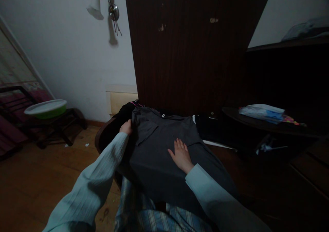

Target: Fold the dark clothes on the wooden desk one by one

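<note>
A dark grey garment lies spread over a dark chair or stool in front of me, its collar toward the wooden panel. My left hand is closed on the garment's upper left edge, near the shoulder. My right hand rests flat on the middle of the cloth with the fingers stretched out. Both my arms are in pale blue sleeves. Plaid fabric shows below the garment, close to me.
More dark clothes lie behind the garment. A dark shelf at the right carries a plastic bag. At the left a green basin with a white lid sits on a low stand. A tall dark wooden panel stands behind.
</note>
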The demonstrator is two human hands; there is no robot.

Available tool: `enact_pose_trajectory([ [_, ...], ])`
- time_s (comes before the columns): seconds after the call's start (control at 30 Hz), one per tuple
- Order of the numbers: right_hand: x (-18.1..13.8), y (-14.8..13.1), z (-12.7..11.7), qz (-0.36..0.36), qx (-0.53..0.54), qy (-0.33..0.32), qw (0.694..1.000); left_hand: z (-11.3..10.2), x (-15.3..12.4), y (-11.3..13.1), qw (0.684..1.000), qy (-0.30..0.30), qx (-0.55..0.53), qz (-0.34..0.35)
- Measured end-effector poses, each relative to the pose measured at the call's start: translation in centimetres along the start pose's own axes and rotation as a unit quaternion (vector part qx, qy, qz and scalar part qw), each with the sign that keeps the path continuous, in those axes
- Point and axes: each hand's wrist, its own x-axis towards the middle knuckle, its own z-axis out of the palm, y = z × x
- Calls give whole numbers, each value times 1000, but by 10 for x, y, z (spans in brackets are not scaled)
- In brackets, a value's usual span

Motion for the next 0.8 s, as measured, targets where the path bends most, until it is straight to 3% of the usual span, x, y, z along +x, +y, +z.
enact_pose_trajectory([
  [0.17,0,1,2,-4,2,6,1000,-1,-24,38,994,60,0,90],
  [0.33,-1,-1,-1,-1,-6,1,1000,25,-48,68,984,20,9,179],
  [0.43,-1,-2,-3,-2,-10,1,1000,41,-52,76,982,-14,22,187],
  [0.63,-1,-1,1,-3,-9,5,1000,41,-52,72,983,-12,14,185],
  [0.8,1,-3,-6,9,-14,-26,1000,31,-65,40,985,3,-1,173],
])
